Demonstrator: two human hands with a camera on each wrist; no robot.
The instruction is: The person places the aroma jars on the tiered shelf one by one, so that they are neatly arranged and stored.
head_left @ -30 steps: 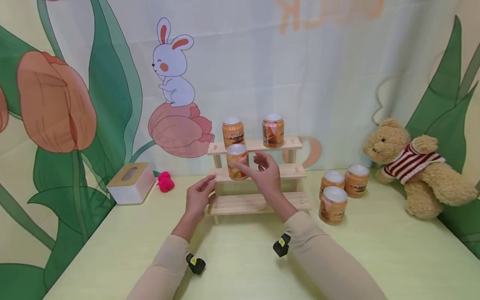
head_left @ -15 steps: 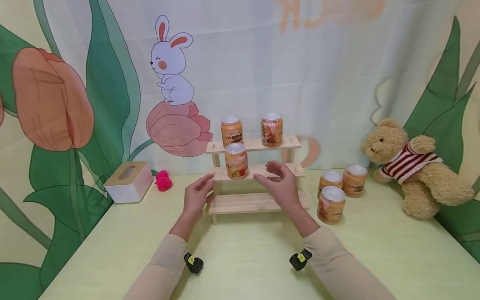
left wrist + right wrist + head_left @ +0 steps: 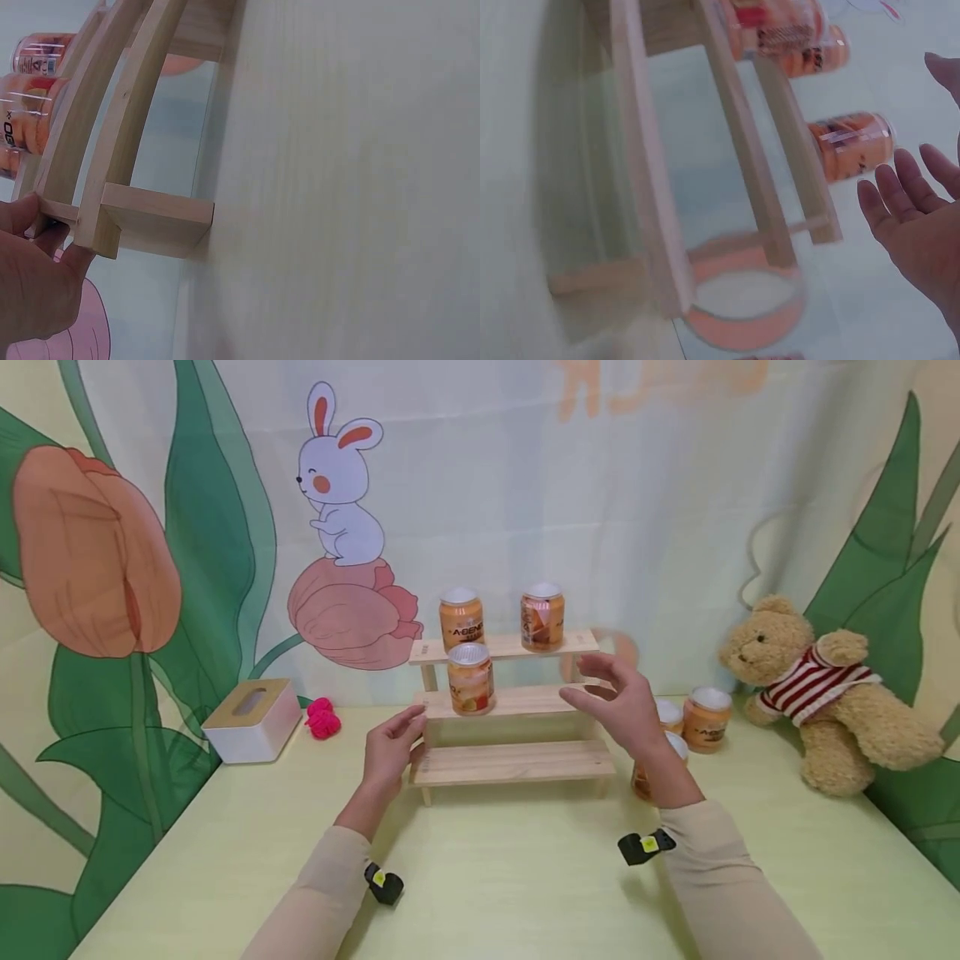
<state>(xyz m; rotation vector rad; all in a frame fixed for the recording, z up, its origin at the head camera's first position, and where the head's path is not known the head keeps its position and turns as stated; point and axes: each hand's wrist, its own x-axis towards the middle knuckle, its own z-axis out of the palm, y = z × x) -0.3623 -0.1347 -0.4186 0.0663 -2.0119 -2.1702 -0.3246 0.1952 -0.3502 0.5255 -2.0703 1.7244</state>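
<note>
A three-tier wooden shelf [image 3: 517, 762] stands mid-table. Two orange cans [image 3: 461, 619] [image 3: 542, 617] stand on its top tier and one can [image 3: 470, 678] on the middle tier. My left hand [image 3: 411, 733] holds the shelf's left end; in the left wrist view, thumb and a finger of this hand [image 3: 52, 234] pinch a plank end [image 3: 58, 211]. My right hand [image 3: 600, 683] hovers open and empty before the shelf's right end, fingers spread [image 3: 900, 191]. Beyond it, loose cans [image 3: 707, 718] stand on the table, one partly hidden behind my wrist.
A white tissue box [image 3: 251, 721] and a pink woolly ball [image 3: 322, 718] sit at the back left. A teddy bear [image 3: 825, 693] in a striped jumper leans at the back right. A printed curtain hangs behind the yellow-green table [image 3: 487, 877].
My right hand has left the middle-tier can and swung rightwards to the shelf's right end, staying open. The left hand has kept its place on the shelf.
</note>
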